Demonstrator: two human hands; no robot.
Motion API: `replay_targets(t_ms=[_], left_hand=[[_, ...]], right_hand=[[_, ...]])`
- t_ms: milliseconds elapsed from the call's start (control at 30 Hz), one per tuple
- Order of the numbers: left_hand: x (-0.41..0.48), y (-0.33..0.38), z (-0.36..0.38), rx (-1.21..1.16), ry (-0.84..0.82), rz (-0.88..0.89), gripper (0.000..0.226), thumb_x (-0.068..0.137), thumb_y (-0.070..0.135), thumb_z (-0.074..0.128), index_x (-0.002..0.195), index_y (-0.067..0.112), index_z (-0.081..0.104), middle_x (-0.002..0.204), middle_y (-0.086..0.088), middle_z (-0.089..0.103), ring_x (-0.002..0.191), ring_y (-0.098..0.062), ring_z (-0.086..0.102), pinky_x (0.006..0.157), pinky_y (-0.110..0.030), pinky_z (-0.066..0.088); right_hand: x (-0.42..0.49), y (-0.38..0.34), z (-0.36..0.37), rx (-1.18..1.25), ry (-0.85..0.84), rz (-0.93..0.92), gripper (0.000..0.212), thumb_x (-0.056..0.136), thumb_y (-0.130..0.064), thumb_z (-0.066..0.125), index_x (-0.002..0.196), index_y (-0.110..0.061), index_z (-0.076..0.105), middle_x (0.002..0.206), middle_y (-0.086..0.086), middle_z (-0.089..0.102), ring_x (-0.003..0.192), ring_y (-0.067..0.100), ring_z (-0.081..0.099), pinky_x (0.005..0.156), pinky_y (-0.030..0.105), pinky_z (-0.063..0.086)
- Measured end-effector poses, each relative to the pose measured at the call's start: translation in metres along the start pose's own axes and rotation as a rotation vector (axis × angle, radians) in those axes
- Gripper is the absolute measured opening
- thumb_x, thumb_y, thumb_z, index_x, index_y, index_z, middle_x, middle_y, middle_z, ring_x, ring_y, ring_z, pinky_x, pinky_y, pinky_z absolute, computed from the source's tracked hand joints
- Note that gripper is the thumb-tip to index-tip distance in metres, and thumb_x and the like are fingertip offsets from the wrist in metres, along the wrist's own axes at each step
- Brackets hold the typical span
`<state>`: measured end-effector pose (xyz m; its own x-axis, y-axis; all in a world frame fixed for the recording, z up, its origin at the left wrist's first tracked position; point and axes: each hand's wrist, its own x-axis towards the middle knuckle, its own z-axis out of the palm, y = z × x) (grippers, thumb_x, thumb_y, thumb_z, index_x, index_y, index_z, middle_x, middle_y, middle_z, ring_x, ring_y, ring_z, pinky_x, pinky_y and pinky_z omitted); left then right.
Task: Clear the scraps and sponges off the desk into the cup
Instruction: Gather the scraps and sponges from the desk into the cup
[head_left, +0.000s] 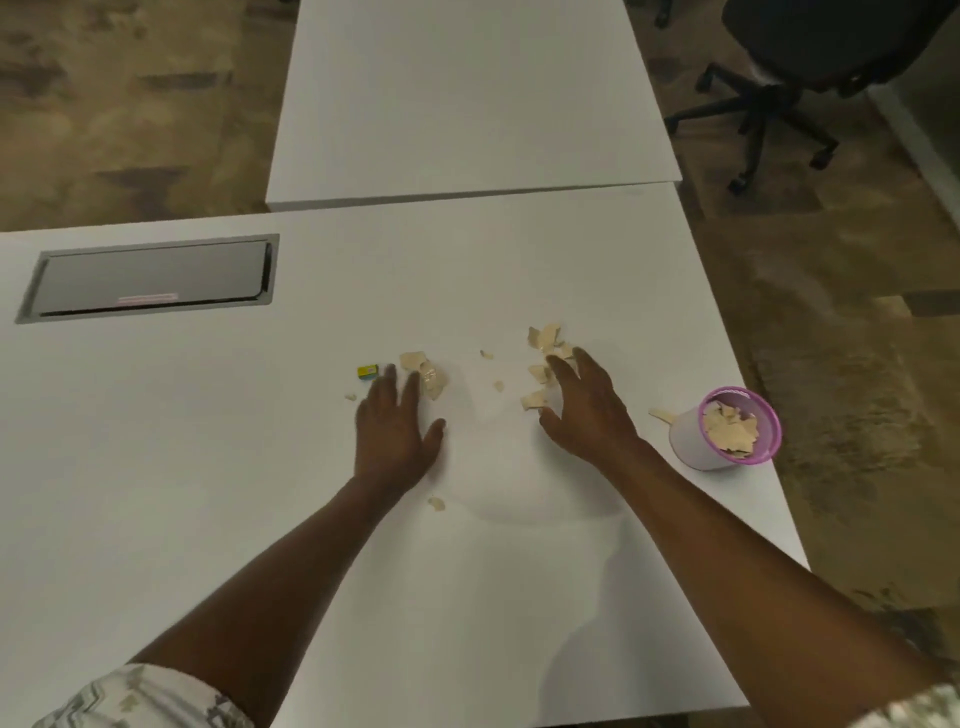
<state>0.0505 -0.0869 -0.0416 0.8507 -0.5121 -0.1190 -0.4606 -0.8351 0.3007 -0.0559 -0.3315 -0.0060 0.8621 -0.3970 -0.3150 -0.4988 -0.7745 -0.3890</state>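
**Fingers, left hand** (397, 431): straight and slightly spread, lying flat toward the desk (260, 441), holding nothing. The tips are blurred, so I cannot tell whether they touch the surface.

**Fingers, right hand** (589, 410): spread and loosely curved over the right scrap pile (545, 338), with nothing pinched.

**Item 1, left scrap pile** (428, 374): just beyond the left fingertips. Risk: a flat sweep probably crumbles the thin flakes into finer bits.

**Item 2, sponge** (368, 371): small, yellow and blue, just left of the left fingertips. Risk: it sits outside both palms, so an inward rake likely misses it.

**Item 3, loose crumbs** (488, 356): between the two hands. Risk: they slip through the spread fingers.

**Item 4, stray scrap** (436, 503): beside the left wrist, behind both hands and easily overlooked.

**Item 5, cup** (691, 441): pink-rimmed and part-filled with scraps, near the desk's right edge, well apart from the piles. Risk: a rightward push could knock the cup or send flakes over the edge.

**Item 6, scrap beside cup** (662, 414): lies just left of the cup's wall.
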Motion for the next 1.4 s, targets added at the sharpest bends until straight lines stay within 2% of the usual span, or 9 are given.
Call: replay_targets(t_ms=[200,367,567,700,800,933,1167,1267,1400], left_hand=[[0.021,-0.046,-0.004,-0.078,-0.078,-0.298,0.092,0.097,0.054,0.052,0.159,0.001,0.009,0.167,-0.023,0.004,0.153,-0.043,0.009,0.121,-0.056,0.020],[0.007,-0.040,0.011,-0.161,-0.127,-0.263,0.095,0.098,0.053,0.050,0.158,-0.001,0.000,0.168,-0.018,-0.004,0.156,-0.035,-0.002,0.125,-0.048,0.010],[-0.027,-0.011,0.030,-0.154,-0.160,-0.050,0.098,0.089,0.068,0.024,0.159,0.002,0.004,0.169,-0.015,-0.005,0.156,-0.032,-0.002,0.125,-0.041,0.006],[-0.020,-0.001,0.027,-0.147,-0.107,0.178,0.085,0.094,0.055,0.034,0.158,0.001,0.016,0.167,-0.019,0.011,0.155,-0.033,0.009,0.126,-0.043,0.014],[0.014,0.001,0.016,-0.113,-0.064,0.201,0.077,0.093,0.041,0.043,0.157,0.002,0.026,0.164,-0.026,0.016,0.153,-0.041,0.015,0.124,-0.049,0.018],[0.051,0.000,0.004,-0.017,-0.192,0.140,0.071,0.097,0.026,0.048,0.159,0.008,0.020,0.165,-0.027,0.003,0.154,-0.043,0.003,0.125,-0.050,0.011],[0.032,0.004,0.008,0.077,-0.308,0.165,0.070,0.092,0.022,0.047,0.157,0.009,0.023,0.166,-0.022,0.006,0.153,-0.040,0.011,0.117,-0.052,0.028],[0.008,0.008,0.007,0.088,-0.328,0.211,0.075,0.091,0.023,0.049,0.159,0.015,0.019,0.167,-0.022,0.004,0.153,-0.040,0.009,0.117,-0.052,0.026],[-0.021,0.008,0.007,0.068,-0.364,0.268,0.075,0.092,0.021,0.048,0.161,0.022,0.017,0.167,-0.021,-0.001,0.154,-0.039,0.003,0.122,-0.051,0.019]], right_hand=[[0.049,-0.005,0.005,-0.019,-0.071,0.101,0.080,0.086,-0.032,0.061,0.153,-0.024,0.019,0.162,0.015,0.007,0.146,0.044,0.014,0.111,0.051,0.032],[0.048,-0.009,0.021,-0.091,-0.127,0.087,0.069,0.083,-0.035,0.062,0.142,-0.015,0.031,0.153,0.018,0.018,0.142,0.044,0.019,0.101,0.051,0.041],[0.012,-0.037,0.043,-0.076,-0.176,-0.019,0.075,0.089,-0.022,0.055,0.155,-0.020,0.019,0.165,0.012,0.001,0.151,0.034,0.001,0.111,0.049,0.034],[0.022,-0.048,0.031,-0.109,-0.035,-0.085,0.073,0.087,-0.023,0.057,0.153,-0.019,0.027,0.164,0.010,0.012,0.151,0.032,0.010,0.114,0.046,0.029],[0.051,-0.048,0.009,-0.097,-0.019,-0.011,0.079,0.084,-0.023,0.058,0.155,-0.024,0.023,0.165,0.005,0.008,0.151,0.032,0.005,0.118,0.045,0.019],[0.078,-0.040,-0.012,-0.117,-0.165,0.023,0.079,0.086,-0.020,0.053,0.156,-0.027,0.018,0.166,0.001,0.008,0.150,0.035,0.007,0.117,0.050,0.025],[0.059,-0.038,0.000,-0.230,-0.275,-0.151,0.069,0.086,-0.028,0.057,0.150,-0.021,0.031,0.151,0.010,0.029,0.135,0.037,0.034,0.102,0.050,0.043],[0.032,-0.036,0.013,-0.261,-0.348,-0.189,0.082,0.087,-0.034,0.060,0.156,-0.030,0.016,0.162,0.009,0.011,0.145,0.040,0.017,0.108,0.052,0.038],[-0.004,-0.039,0.026,-0.312,-0.389,-0.215,0.084,0.088,-0.022,0.055,0.156,-0.040,0.010,0.166,0.004,-0.007,0.150,0.039,-0.002,0.109,0.048,0.036]])
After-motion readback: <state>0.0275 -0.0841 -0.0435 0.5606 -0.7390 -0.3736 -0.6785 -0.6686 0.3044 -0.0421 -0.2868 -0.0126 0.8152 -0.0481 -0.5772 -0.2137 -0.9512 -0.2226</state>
